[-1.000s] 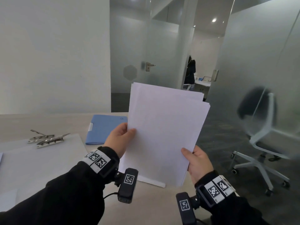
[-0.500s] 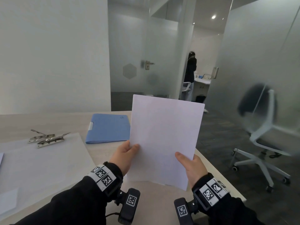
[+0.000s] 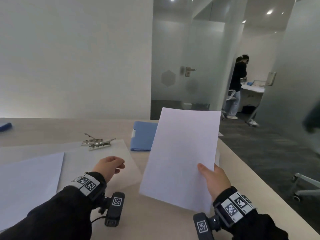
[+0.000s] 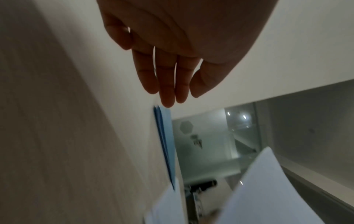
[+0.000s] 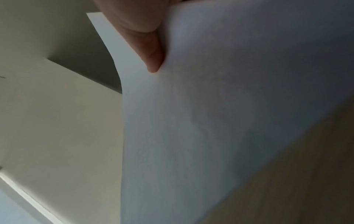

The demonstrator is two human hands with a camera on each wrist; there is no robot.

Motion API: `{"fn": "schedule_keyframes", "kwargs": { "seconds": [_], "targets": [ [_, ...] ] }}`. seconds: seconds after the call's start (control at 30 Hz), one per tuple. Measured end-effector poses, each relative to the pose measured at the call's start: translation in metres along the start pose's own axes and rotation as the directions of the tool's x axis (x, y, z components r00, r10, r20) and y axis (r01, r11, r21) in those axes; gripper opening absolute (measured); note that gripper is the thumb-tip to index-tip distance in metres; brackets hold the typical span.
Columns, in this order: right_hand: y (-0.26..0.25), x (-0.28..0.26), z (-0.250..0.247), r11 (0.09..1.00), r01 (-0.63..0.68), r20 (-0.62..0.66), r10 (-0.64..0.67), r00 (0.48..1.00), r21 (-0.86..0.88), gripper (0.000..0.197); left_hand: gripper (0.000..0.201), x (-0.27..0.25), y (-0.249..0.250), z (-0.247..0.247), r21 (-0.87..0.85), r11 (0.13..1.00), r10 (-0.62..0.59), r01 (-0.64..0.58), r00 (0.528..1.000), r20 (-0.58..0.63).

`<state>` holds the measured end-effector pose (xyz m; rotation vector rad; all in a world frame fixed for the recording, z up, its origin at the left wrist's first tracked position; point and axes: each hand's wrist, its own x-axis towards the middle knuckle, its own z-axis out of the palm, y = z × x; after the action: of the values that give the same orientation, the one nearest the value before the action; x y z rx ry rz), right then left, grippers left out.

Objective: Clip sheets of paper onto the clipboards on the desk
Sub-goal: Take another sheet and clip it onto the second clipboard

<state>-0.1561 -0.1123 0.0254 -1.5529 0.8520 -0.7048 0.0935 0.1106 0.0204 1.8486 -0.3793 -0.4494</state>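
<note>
My right hand [image 3: 207,171] holds a stack of white paper [image 3: 181,153] tilted above the desk, pinching its lower right corner; the thumb [image 5: 151,60] lies on the top sheet. My left hand [image 3: 119,166] is empty, its fingers [image 4: 168,91] relaxed and nearly straight. It hovers over a frosted translucent clipboard [image 3: 97,156] lying flat on the desk. Two metal clips [image 3: 98,143] sit at that board's far edge, both free of paper. Another white sheet [image 3: 29,179] lies flat at the near left.
A blue folder [image 3: 143,135] lies behind the held paper, and a blue object [image 3: 5,126] sits at the far left. The desk edge [image 3: 251,174] runs along the right, with a chair base [image 3: 304,186] beyond. A person [image 3: 239,87] stands far back.
My left hand has let go of the paper and moved left over the translucent clipboard. The right hand alone now holds the stack, lower and further right.
</note>
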Motion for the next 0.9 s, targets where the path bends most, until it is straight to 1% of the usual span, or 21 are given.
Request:
{"fn": "schedule_keyframes", "kwargs": {
  "seconds": [0.07, 0.13, 0.23, 0.3, 0.37, 0.43, 0.5, 0.53, 0.6, 0.67, 0.73, 0.77, 0.83, 0.9],
  "targets": [
    [-0.002, 0.000, 0.022, 1.000, -0.002, 0.052, 0.003, 0.999, -0.004, 0.009, 0.014, 0.002, -0.014, -0.028, 0.001, 0.999, -0.048, 0.048, 0.998, -0.049],
    [-0.004, -0.001, 0.043, 1.000, -0.003, 0.104, 0.004, 0.995, -0.002, 0.010, 0.015, -0.001, -0.023, -0.048, -0.041, 0.995, -0.090, 0.088, 0.994, -0.054],
    [-0.008, -0.002, 0.075, 1.000, -0.010, 0.180, 0.012, 0.984, -0.013, 0.012, 0.020, -0.010, -0.028, -0.064, -0.077, 0.984, -0.161, 0.160, 0.987, -0.012],
    [-0.009, -0.003, 0.097, 1.000, -0.019, 0.235, 0.024, 0.972, -0.023, 0.011, 0.029, -0.018, -0.029, -0.073, -0.133, 0.962, -0.238, 0.238, 0.971, 0.019],
    [-0.009, -0.007, 0.120, 0.999, -0.032, 0.294, 0.040, 0.955, -0.034, 0.009, 0.040, -0.027, -0.030, -0.082, -0.162, 0.940, -0.292, 0.302, 0.953, 0.079],
    [-0.008, -0.013, 0.143, 0.997, -0.058, 0.349, 0.070, 0.935, -0.045, 0.008, 0.041, -0.034, -0.031, -0.091, -0.156, 0.938, -0.293, 0.311, 0.947, 0.130],
    [-0.005, -0.021, 0.163, 0.995, -0.081, 0.413, 0.100, 0.905, -0.062, 0.009, 0.031, -0.035, -0.034, -0.099, -0.221, 0.942, -0.235, 0.253, 0.966, 0.103],
    [-0.004, -0.024, 0.172, 0.994, -0.089, 0.444, 0.108, 0.890, -0.063, 0.013, 0.025, -0.035, -0.034, -0.103, -0.256, 0.943, -0.202, 0.214, 0.977, 0.075],
    [-0.004, -0.030, 0.187, 0.995, -0.092, 0.476, 0.101, 0.873, -0.042, 0.022, 0.023, -0.036, -0.034, -0.110, -0.277, 0.953, -0.119, 0.121, 0.993, 0.022],
    [-0.012, -0.034, 0.195, 1.000, -0.021, 0.457, 0.015, 0.890, 0.009, 0.021, 0.025, -0.035, -0.030, -0.117, -0.282, 0.959, -0.013, 0.001, 0.999, -0.041],
    [-0.027, -0.036, 0.197, 0.997, 0.069, 0.422, -0.078, 0.903, 0.037, 0.018, 0.025, -0.034, -0.023, -0.123, -0.323, 0.939, 0.091, -0.116, 0.992, -0.092],
    [-0.034, -0.036, 0.198, 0.993, 0.101, 0.416, -0.115, 0.902, 0.055, 0.017, 0.026, -0.034, -0.019, -0.125, -0.346, 0.925, 0.128, -0.159, 0.986, -0.111],
    [-0.044, -0.033, 0.199, 0.985, 0.156, 0.411, -0.173, 0.895, 0.074, 0.016, 0.026, -0.035, -0.011, -0.130, -0.376, 0.902, 0.171, -0.214, 0.975, -0.145],
    [-0.047, -0.030, 0.201, 0.981, 0.181, 0.420, -0.196, 0.886, 0.076, 0.019, 0.025, -0.036, -0.010, -0.133, -0.387, 0.894, 0.178, -0.227, 0.971, -0.158]
  ]
}}
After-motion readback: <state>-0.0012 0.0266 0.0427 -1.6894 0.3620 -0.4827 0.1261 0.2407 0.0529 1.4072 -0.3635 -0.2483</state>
